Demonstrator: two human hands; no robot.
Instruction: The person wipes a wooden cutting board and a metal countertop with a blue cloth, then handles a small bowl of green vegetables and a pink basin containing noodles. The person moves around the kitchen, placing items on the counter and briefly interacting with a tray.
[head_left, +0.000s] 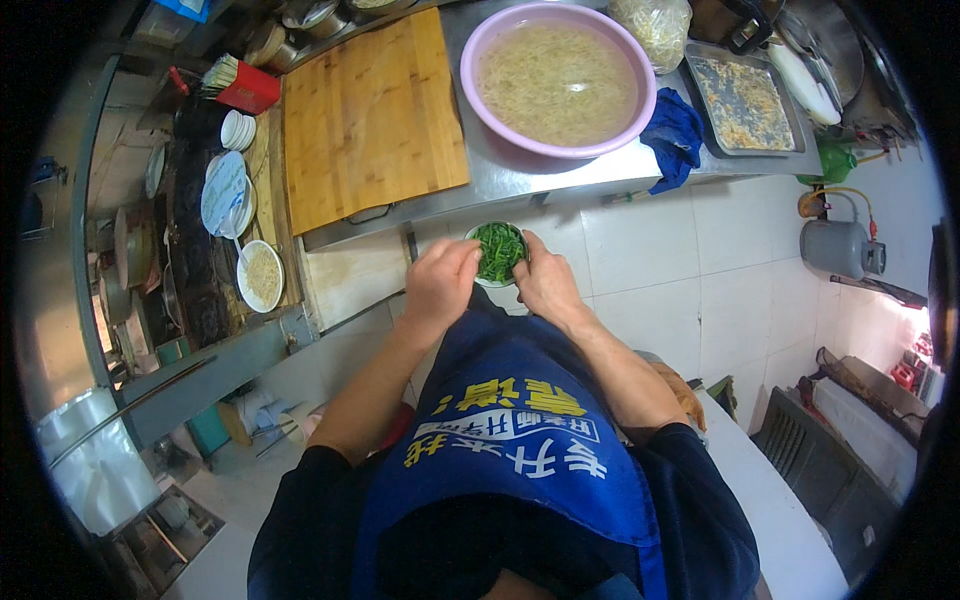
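A small white bowl (489, 283) full of chopped green leaves (499, 251) is held in front of my apron, over the floor. My right hand (551, 279) grips its right side, thumb at the rim and fingers beneath. At the opposite rim my left hand (441, 283) has its fingertips pinched together against the edge of the greens. Whether those fingers hold some leaves or the rim is hidden.
Ahead, a steel counter (517, 176) carries a wooden cutting board (375, 120), a pink basin (474, 97) of shreds in water, a blue cloth (671, 135) and a metal tray (716, 142). White bowls (260, 300) stand at left; a gas cylinder (832, 247) stands right.
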